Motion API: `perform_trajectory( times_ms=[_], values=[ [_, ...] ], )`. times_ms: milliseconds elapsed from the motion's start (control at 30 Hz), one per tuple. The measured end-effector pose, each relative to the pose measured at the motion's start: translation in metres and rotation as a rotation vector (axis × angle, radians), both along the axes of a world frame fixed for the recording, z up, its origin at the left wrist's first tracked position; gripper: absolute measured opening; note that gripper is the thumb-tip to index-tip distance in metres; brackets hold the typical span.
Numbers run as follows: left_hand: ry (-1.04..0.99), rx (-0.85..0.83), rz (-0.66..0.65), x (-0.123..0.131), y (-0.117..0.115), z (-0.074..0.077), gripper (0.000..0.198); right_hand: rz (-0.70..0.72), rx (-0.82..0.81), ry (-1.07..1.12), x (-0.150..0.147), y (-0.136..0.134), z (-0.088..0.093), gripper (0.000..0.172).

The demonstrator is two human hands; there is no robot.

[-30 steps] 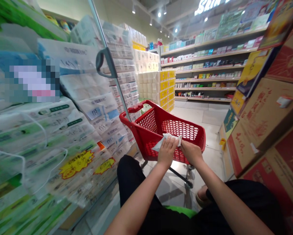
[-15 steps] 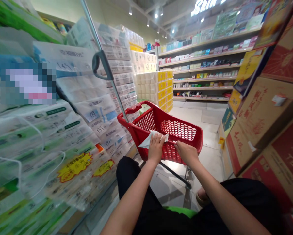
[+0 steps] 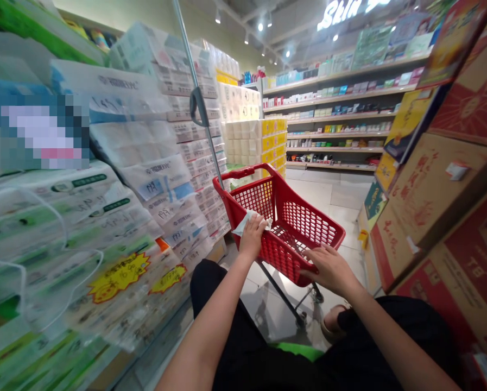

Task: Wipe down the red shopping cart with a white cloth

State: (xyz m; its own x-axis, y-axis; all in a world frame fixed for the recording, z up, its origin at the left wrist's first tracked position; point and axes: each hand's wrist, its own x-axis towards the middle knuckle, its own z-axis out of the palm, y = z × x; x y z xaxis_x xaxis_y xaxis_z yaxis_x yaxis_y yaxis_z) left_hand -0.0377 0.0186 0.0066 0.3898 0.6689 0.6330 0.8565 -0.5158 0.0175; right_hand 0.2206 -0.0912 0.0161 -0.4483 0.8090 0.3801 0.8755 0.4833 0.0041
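A red plastic shopping cart (image 3: 286, 267) with a perforated basket stands turned at an angle before my knees. My left hand (image 3: 253, 232) presses a white wipe (image 3: 243, 221) against the basket's near top rim, fingers bent over it. At the basket's near right corner, my right hand (image 3: 327, 266) grips the rim, with the thumb outside and the fingers over the top. The cart's handle bar (image 3: 243, 173) is on the far left side. Beside it rises a metal pole with a grey hook-shaped grip (image 3: 198, 107).
Stacked tissue packs (image 3: 162, 184) crowd the left side, with yellow price signs (image 3: 119, 277) on the nearer ones. Cardboard cartons (image 3: 434, 190) line the right. Shelves of small products (image 3: 336, 114) span the back. A foot in a sandal (image 3: 331, 326) rests near the cart's wheels.
The cart has turned, its near right corner coming closer to me and its handle side shifting right. My right hand has moved right and down to that corner. The wipe remains under my left hand.
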Motion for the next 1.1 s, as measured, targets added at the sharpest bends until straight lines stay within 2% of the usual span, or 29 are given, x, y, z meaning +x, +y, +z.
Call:
perform_trajectory(
  times_ms=[100,200,400,533,600,700,867,967,1100],
  values=[
    [-0.036,-0.024,-0.018,0.005,0.001,-0.001,0.040,-0.004,0.067,-0.007,0.016,-0.001,-0.009,0.038],
    [-0.070,-0.054,-0.062,0.017,-0.012,-0.005,0.040,-0.046,0.095,-0.014,0.011,0.002,-0.016,0.039],
    [-0.121,-0.092,-0.165,0.055,-0.072,-0.020,0.036,-0.080,0.157,0.023,-0.018,0.011,-0.022,0.027],
    [-0.101,-0.105,-0.219,0.060,-0.098,-0.027,0.037,-0.092,0.183,0.073,-0.034,0.015,-0.024,0.017],
    [-0.088,-0.115,-0.261,0.052,-0.095,-0.026,0.039,-0.096,0.178,0.084,-0.039,0.016,-0.024,0.017],
    [-0.096,-0.128,-0.314,0.033,-0.075,-0.023,0.040,-0.077,0.160,0.074,-0.047,0.015,-0.024,0.020],
    [-0.227,-0.165,-0.220,0.007,-0.035,-0.016,0.038,0.048,0.128,0.039,-0.052,0.014,-0.023,0.029],
    [-0.272,-0.200,-0.205,-0.004,-0.024,-0.014,0.037,0.131,0.118,0.046,-0.038,0.019,-0.019,0.037],
    [-0.325,-0.229,-0.173,-0.010,-0.028,-0.011,0.041,0.064,0.141,0.038,-0.003,0.031,-0.014,0.026]
  ],
)
